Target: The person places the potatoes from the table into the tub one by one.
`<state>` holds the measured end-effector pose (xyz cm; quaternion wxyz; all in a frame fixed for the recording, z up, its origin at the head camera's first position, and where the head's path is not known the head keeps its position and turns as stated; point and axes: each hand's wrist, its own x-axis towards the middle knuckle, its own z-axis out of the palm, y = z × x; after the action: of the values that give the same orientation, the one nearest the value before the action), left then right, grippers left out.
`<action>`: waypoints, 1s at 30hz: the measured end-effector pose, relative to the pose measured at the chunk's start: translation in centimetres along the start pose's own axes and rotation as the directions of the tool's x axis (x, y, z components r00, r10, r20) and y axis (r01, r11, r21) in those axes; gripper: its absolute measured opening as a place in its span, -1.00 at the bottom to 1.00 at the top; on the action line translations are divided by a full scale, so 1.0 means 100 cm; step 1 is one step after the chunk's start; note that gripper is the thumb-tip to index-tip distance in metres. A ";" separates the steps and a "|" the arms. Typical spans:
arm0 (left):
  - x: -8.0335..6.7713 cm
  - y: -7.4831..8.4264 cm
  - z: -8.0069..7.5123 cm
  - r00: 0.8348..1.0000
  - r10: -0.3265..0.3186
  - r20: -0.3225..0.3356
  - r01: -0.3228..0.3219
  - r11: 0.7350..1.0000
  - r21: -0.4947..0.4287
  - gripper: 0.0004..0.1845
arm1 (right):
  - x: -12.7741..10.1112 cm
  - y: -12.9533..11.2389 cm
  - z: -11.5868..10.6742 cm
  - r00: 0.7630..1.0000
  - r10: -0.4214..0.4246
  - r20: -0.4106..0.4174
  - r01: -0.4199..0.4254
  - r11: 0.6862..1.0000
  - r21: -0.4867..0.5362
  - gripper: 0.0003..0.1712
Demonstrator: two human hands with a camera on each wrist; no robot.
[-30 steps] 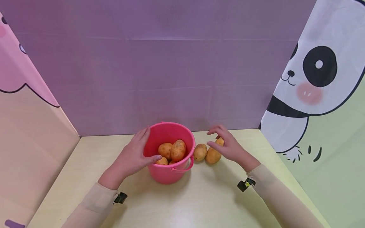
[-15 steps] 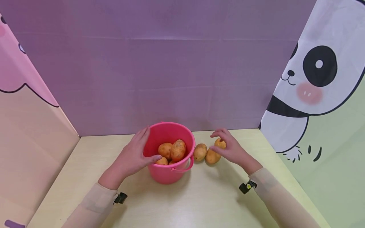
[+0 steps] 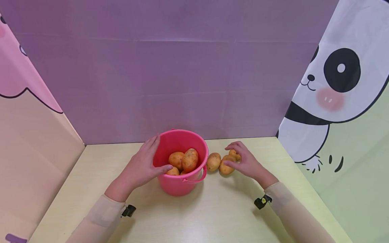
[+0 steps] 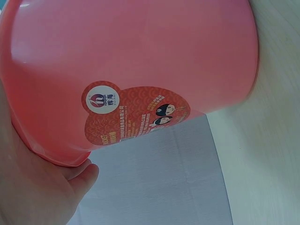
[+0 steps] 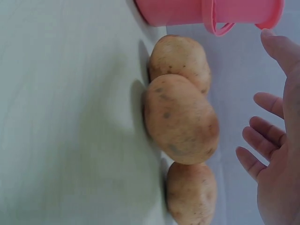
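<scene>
A pink bucket [image 3: 182, 187] stands upright on the table with several potatoes [image 3: 189, 160] inside. My left hand [image 3: 141, 167] grips its rim from the left, thumb over the near edge. In the left wrist view the bucket's side bears a red label [image 4: 136, 115]. To the right of the bucket lie three potatoes close together: one beside the bucket [image 3: 213, 162], a middle potato [image 3: 226, 170] and a far right potato [image 3: 234, 153] partly hidden by fingers. Over these last two hovers my right hand [image 3: 247, 165], fingers spread and holding nothing, apart from the potatoes in the right wrist view.
The bucket's handle [image 3: 196, 181] hangs down at its near right side. A purple cloth wall [image 3: 182, 84] closes off the back of the pale table [image 3: 182, 222]. Printed side panels stand left and right, the right one with a panda [image 3: 328, 108].
My right hand has come down a little and nearer to the potatoes, its fingers still apart. The left hand and the bucket stay in place.
</scene>
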<state>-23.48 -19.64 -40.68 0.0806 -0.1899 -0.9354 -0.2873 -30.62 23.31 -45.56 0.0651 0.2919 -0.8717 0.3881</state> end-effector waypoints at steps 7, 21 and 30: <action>0.001 -0.001 0.001 1.000 -0.001 -0.004 0.001 1.000 -0.001 0.35 | -0.002 0.011 0.006 1.000 0.000 -0.010 0.000 1.000 -0.013 -0.41; 0.001 -0.002 0.000 1.000 0.007 -0.005 -0.007 1.000 -0.003 0.38 | -0.007 0.020 0.018 1.000 -0.004 -0.013 0.003 0.997 -0.082 -0.31; 0.000 0.000 0.001 1.000 0.001 -0.003 -0.001 1.000 -0.017 0.39 | -0.008 0.029 0.024 0.999 0.032 0.006 -0.031 0.992 -0.124 -0.24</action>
<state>-23.53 -19.62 -40.73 0.0805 -0.1907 -0.9327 -0.2953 -31.29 23.53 -49.37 0.0734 0.2752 -0.8989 0.3329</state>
